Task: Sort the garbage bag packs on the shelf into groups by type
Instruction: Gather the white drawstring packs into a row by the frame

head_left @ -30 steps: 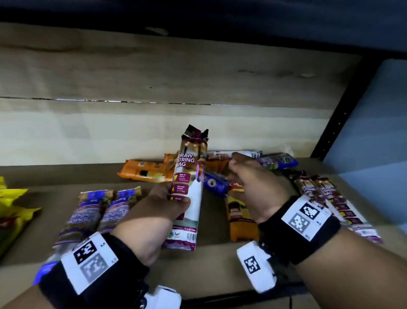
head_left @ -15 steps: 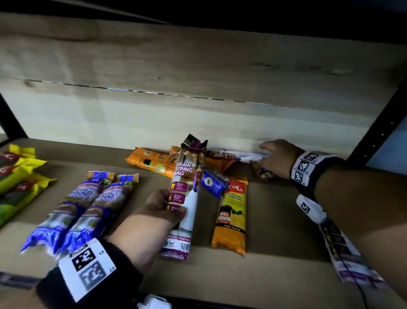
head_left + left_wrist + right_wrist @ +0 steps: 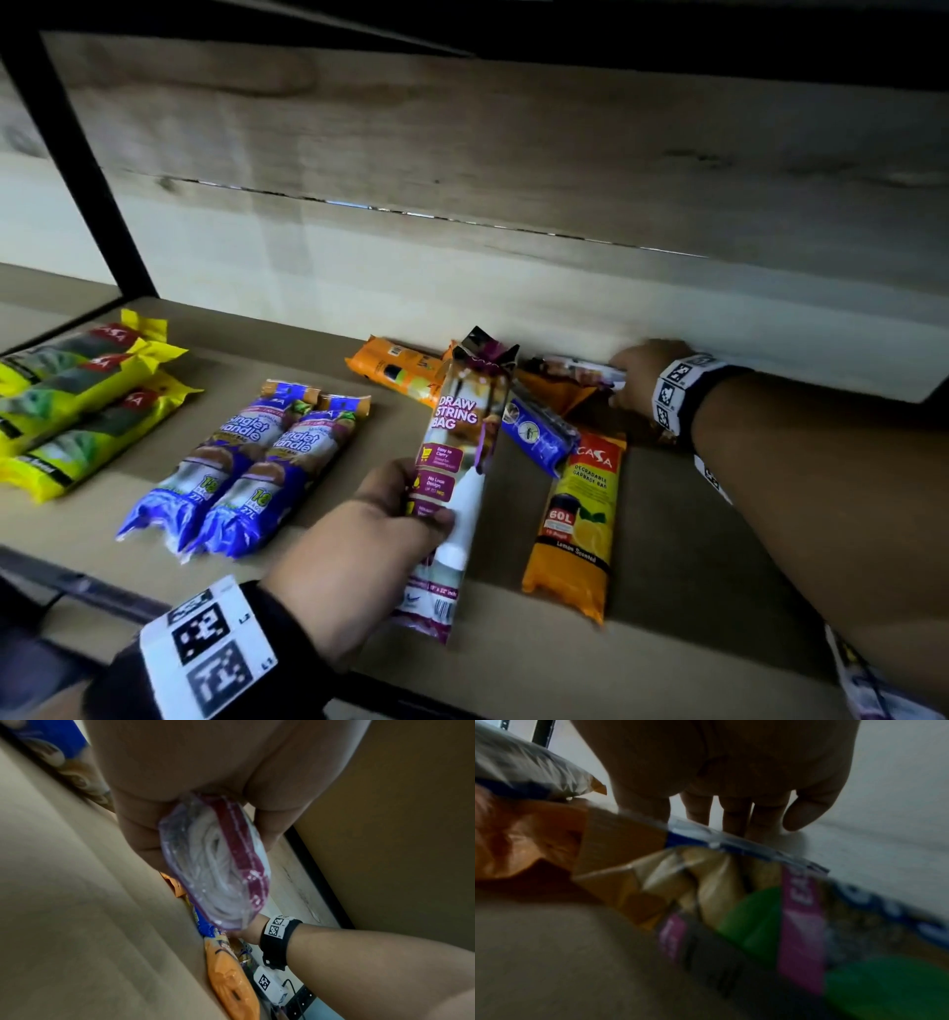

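Observation:
My left hand [image 3: 411,509] grips a purple and white "Draw String Bag" pack [image 3: 464,462] around its middle and holds it tilted above the shelf board [image 3: 513,668]. The left wrist view shows that pack [image 3: 213,862] end-on between thumb and fingers. My right hand [image 3: 634,372] is stretched to the back wall, over the end of a blue-edged pack [image 3: 580,367]. In the right wrist view its fingers [image 3: 731,817] hang fairly straight, their tips behind that pack's end seam [image 3: 731,882].
Three yellow packs [image 3: 77,401] lie at the far left and two blue "Singlet Handle" packs [image 3: 246,462] beside them. An orange Casa pack [image 3: 580,519], a small blue pack [image 3: 539,434] and another orange pack [image 3: 395,370] lie mid-shelf. More draw string packs [image 3: 862,683] lie under my right forearm. A black post [image 3: 87,169] stands at the left.
My right hand left the middle of the pile and reached to the pack at the back wall. My left hand kept hold of the draw string pack. The view swung left.

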